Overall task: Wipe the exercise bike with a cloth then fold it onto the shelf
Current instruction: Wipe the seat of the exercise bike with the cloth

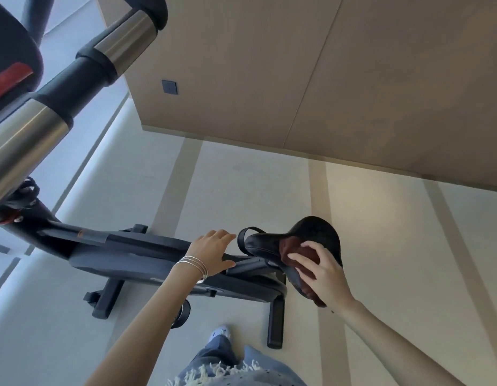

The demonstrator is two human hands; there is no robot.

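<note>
**Cloth on the saddle, left hand steadying the frame**

The right hand [322,270] has its fingers bent and spread over a dark red cloth [293,247], gripping it and pressing it against the near side of the black saddle [311,232]. The cloth is bunched under the palm, and a fold of it shows below the heel of the hand at the saddle's lower edge.

The left hand [212,252], with thin silver bangles [195,266] at the wrist, lies on the exercise bike's dark frame [130,254] just beside the saddle's nose. Its fingers are loosely extended and its thumb is spread to the side, closed on nothing.

The bike stands on a pale floor [241,190] crossed by beige stripes. Its chrome-and-black handlebar [124,45] looms at upper left. A wood-panelled wall [269,65] with a dark switch plate [169,86] stands behind. Frayed jeans [219,349] show at the bottom edge.
</note>
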